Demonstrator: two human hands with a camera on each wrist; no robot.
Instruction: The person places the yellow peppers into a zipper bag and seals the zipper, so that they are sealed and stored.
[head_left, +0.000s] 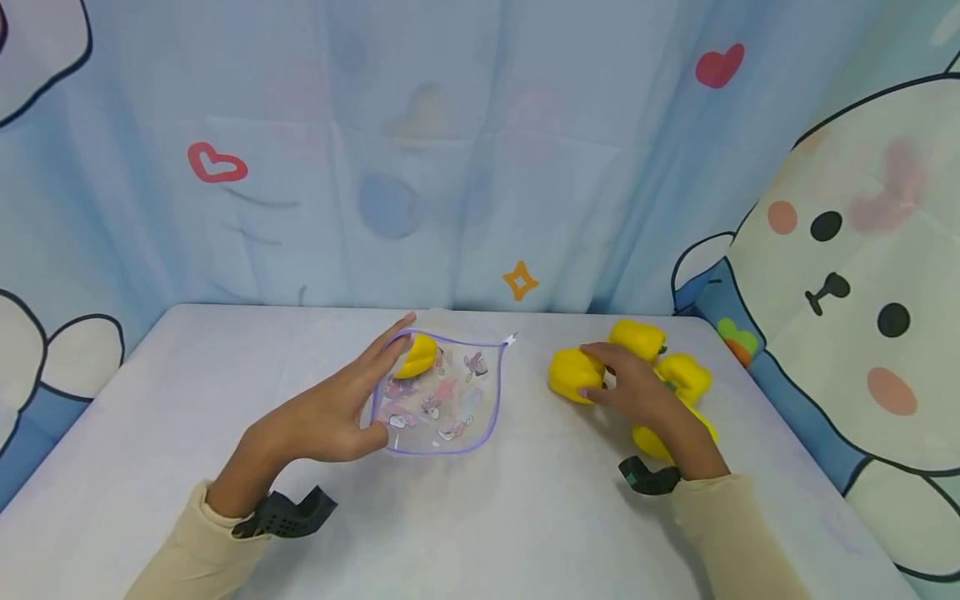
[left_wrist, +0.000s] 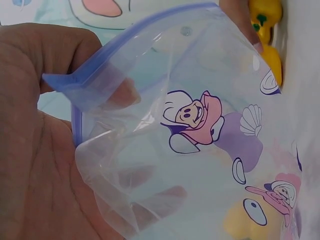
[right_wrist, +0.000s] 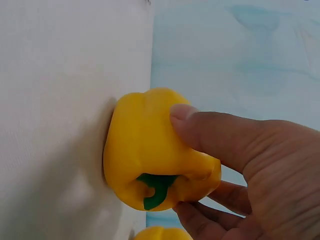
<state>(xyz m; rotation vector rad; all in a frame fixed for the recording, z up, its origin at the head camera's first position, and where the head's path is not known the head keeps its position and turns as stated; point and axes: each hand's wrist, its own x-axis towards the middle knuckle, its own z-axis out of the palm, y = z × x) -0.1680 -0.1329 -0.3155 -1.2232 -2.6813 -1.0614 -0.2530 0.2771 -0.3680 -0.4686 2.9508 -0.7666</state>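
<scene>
My left hand (head_left: 322,421) holds a clear zip bag (head_left: 468,404) by its left edge, thumb low and fingers at the top. The bag has a purple rim and printed cartoon figures, and a yellow bell pepper (head_left: 420,358) shows in its upper left. In the left wrist view, fingers show through the clear plastic (left_wrist: 150,165). To the right, my right hand (head_left: 641,392) grips another yellow bell pepper (head_left: 567,375) between thumb and fingers. Its green stem (right_wrist: 159,192) appears in the right wrist view, with the pepper's side close against the white tabletop.
Several more yellow bell peppers are grouped around my right hand, one behind it (head_left: 636,337), one to its right (head_left: 688,377) and part of one under the wrist (head_left: 649,443). A blue patterned curtain (head_left: 450,208) hangs behind the white table (head_left: 480,533).
</scene>
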